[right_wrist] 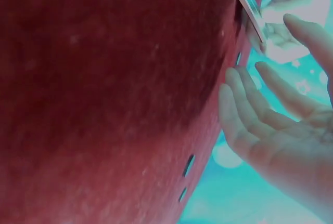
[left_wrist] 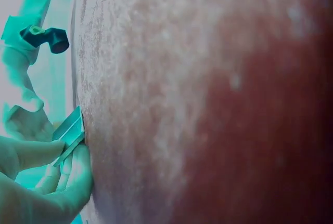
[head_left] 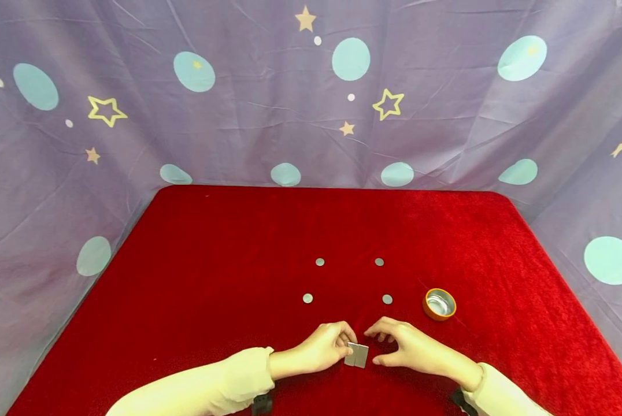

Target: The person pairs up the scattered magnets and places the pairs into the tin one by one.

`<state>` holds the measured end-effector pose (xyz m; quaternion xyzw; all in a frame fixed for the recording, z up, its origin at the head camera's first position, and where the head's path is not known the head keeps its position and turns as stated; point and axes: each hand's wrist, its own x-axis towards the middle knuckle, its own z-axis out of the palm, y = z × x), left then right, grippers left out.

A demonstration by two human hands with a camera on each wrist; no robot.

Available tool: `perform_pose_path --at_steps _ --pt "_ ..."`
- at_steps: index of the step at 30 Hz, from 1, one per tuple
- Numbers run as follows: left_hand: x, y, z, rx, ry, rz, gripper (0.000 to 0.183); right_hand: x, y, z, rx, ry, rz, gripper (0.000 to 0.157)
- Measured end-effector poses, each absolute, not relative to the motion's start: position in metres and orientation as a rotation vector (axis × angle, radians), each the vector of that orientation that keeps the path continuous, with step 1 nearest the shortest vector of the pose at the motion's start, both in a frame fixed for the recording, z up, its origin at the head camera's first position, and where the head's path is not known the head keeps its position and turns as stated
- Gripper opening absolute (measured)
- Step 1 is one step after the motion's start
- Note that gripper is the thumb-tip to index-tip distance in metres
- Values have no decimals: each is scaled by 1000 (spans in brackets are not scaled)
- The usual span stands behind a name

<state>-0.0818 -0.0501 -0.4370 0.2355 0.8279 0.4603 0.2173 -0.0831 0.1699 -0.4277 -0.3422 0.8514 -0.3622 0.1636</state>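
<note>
Sleeves (head_left: 202,384), left hand (head_left: 319,350), red cloth (head_left: 228,260), starry curtain (head_left: 259,69)

Beyond the plates (head_left: 360,355), four discs (head_left: 308,298) are lying on the cloth (head_left: 212,260) — a bowl (head_left: 432,312) is sitting right of them.

A table (head_left: 228,254) topped in deep red plush has rounded far corners. Four small grey discs (head_left: 308,299) lie on it, apart, two in a far row and two in a near row; right of the near pair stands an orange bowl (head_left: 439,304), shiny inside
</note>
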Motion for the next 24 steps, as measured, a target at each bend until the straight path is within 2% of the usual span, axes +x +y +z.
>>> perform_pose_path --at_steps 14,24 --pt "-87 -46 -443 186 1903 1676 15 -78 197 -419 -1064 2760 -1139 30" --pt "-100 -40 -440 124 1793 1801 23 -83 217 -414 -1044 3130 -980 39"
